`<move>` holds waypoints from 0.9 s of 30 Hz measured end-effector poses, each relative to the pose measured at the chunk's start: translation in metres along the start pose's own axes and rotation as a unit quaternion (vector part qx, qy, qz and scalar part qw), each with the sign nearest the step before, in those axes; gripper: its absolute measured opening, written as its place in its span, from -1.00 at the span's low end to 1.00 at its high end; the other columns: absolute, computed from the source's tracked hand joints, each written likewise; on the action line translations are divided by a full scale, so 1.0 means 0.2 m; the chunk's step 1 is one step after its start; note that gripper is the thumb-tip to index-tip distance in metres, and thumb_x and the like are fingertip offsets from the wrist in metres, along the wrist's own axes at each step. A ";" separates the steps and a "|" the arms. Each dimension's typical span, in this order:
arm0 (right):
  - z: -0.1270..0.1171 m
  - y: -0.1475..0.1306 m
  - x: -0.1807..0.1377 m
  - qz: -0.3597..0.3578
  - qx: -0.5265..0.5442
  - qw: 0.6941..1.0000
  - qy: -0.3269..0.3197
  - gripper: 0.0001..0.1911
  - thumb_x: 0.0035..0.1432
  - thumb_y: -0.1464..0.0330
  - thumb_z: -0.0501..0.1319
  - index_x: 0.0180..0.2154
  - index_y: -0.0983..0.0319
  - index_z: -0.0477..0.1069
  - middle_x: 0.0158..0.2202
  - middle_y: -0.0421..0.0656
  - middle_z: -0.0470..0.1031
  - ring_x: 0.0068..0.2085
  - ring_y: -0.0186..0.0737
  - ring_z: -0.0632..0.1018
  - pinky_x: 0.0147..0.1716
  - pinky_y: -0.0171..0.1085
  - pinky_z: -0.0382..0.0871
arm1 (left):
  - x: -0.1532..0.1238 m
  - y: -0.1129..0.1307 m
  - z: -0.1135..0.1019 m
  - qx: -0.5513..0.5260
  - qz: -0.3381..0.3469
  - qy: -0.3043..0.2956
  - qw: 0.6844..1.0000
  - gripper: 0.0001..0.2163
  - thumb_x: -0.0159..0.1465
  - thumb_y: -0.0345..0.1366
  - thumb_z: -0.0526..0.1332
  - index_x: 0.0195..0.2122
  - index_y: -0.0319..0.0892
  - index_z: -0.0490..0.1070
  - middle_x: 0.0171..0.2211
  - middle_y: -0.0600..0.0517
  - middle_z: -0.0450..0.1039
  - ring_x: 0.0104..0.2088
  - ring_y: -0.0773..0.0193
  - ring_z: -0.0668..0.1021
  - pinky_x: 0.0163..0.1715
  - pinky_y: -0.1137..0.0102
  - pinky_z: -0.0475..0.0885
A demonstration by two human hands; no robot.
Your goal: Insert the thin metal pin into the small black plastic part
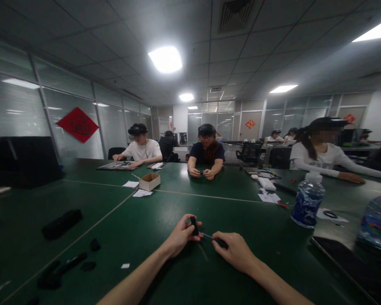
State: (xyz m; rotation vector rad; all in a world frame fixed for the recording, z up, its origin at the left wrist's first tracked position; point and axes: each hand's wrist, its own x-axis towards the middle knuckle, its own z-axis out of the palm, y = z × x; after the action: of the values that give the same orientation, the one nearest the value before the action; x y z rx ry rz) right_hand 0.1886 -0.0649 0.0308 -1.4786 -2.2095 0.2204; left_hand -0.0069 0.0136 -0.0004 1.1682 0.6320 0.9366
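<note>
Over the green table, my left hand (181, 235) is closed around a small black block-like part (194, 226), held roughly upright between thumb and fingers. My right hand (234, 250) grips the dark handle of a screwdriver (221, 242). Its thin metal shaft points left, and the tip meets or lies very near the lower side of the black part; the exact contact is hidden by my left fingers. Several black pieces (71, 263) lie on the table to the left of my left forearm, with a larger black case-like object (62, 223) beyond them.
A small open box (150, 181) stands on the table (114, 228) ahead, with papers beside it. At right are a blue-labelled bottle (307, 201), another bottle (379, 220) and a dark phone-like slab (339, 258). A white scrap (125, 266) lies at left. Several people sit around the tables.
</note>
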 end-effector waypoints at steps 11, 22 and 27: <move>0.00 0.00 0.00 0.005 -0.004 1.000 -0.004 -0.74 0.19 0.27 0.01 -0.28 0.15 0.46 -0.39 -0.21 0.53 -0.40 -0.27 0.51 -0.39 -0.36 0.28 | -0.01 0.02 0.01 0.044 0.012 -0.003 0.999 -0.69 0.14 -0.30 0.20 -0.12 -0.15 0.16 -0.12 -0.15 0.41 -0.47 0.30 0.55 -0.59 0.50 0.32; 0.00 0.01 0.00 -0.002 0.001 1.000 -0.008 -0.75 0.20 0.28 0.02 -0.25 0.14 0.46 -0.41 -0.22 0.52 -0.41 -0.28 0.50 -0.37 -0.35 0.30 | 0.01 0.00 0.00 0.045 0.019 -0.020 0.999 -0.67 0.11 -0.26 0.25 -0.13 -0.14 0.19 -0.15 -0.12 0.43 -0.45 0.30 0.56 -0.57 0.50 0.35; 0.02 0.03 0.00 -0.009 -0.004 1.000 0.000 -0.74 0.20 0.26 0.02 -0.23 0.15 0.46 -0.41 -0.21 0.51 -0.42 -0.27 0.50 -0.40 -0.35 0.28 | -0.01 0.02 0.02 0.007 0.006 -0.003 1.000 -0.68 0.15 -0.31 0.25 -0.10 -0.15 0.19 -0.18 -0.10 0.41 -0.35 0.26 0.57 -0.35 0.35 0.46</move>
State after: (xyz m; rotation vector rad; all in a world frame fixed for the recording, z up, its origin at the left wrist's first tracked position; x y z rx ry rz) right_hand 0.1918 -0.0623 0.0245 -1.4618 -2.2252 0.2055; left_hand -0.0062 0.0104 0.0038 1.1888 0.6286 0.9398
